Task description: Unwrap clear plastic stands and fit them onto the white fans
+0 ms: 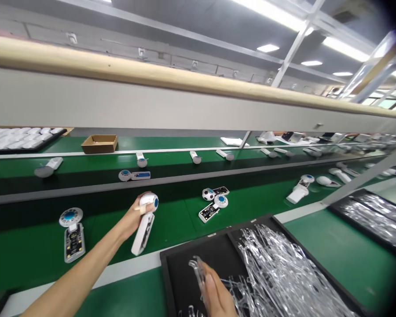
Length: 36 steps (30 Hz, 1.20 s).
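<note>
Just left of your left hand and the white handheld unit it grips, the green belt lies bare until an open unit. To its right, two more units sit near. Your right hand works inside the black tray, crowded by clear plastic pieces just beside it.

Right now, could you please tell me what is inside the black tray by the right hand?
The black tray holds a heap of clear plastic pieces. The right hand grips one; the tray floor beneath the heap is hidden.

Green conveyor belt, white handheld devices lying along it, black tray beside its edge
</note>
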Tool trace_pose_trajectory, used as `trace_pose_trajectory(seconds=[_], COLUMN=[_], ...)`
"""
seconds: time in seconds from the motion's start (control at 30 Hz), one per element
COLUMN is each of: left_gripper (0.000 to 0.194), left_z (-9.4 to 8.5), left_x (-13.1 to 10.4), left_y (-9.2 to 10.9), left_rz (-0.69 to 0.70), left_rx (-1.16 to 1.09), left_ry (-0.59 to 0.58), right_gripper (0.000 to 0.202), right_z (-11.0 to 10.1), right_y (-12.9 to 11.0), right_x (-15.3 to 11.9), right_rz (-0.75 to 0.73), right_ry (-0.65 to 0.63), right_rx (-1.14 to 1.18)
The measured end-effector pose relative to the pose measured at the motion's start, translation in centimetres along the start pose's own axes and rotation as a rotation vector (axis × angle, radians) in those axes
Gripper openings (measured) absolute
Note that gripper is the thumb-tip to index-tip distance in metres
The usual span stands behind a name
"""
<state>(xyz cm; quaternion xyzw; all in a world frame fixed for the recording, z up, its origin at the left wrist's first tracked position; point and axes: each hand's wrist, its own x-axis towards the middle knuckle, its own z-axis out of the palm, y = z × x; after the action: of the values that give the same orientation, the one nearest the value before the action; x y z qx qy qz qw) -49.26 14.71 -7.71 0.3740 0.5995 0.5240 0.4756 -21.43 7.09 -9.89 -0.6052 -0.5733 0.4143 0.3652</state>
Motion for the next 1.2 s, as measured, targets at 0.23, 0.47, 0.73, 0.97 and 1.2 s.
trace_pose_trajectory(seconds=[0.23,0.47,0.73,0.97,1.2], left_gripper=[0.042,0.08,0.075,0.057,0.064], left_z=[2.1,2.1,2.2,2.9,3.9], left_x=[-9.6,-12.1,-12.7,-13.9,-15.0], left_y=[2.8,4.1,5.0,4.6,3.8], left_rz=[-0.137,-0.132,-0.074,-0.275,-0.256], left_rx=[-0.937,-1.021,-1.036,-0.603,-0.316], left_ry=[0.075,0.042,0.013,-0.056,0.137], right_gripper=[0.052,0.053,0.055,0.056,0.046], right_z=[7.3,9.1,9.2,6.7,5.8], right_y=[-6.8,-8.4,-7.3,-7.7,-7.9], right_x=[-2.8,-5.0,-5.8,-4.7,-3.3], right_rz=[-0.331,-0.451,-0.496,-0.576,-0.188], right_ry=[-0.095,0.032,-0.071,-0.05,-0.002], right_rx=[-0.108,-0.25,-0.166,-0.269,-0.085])
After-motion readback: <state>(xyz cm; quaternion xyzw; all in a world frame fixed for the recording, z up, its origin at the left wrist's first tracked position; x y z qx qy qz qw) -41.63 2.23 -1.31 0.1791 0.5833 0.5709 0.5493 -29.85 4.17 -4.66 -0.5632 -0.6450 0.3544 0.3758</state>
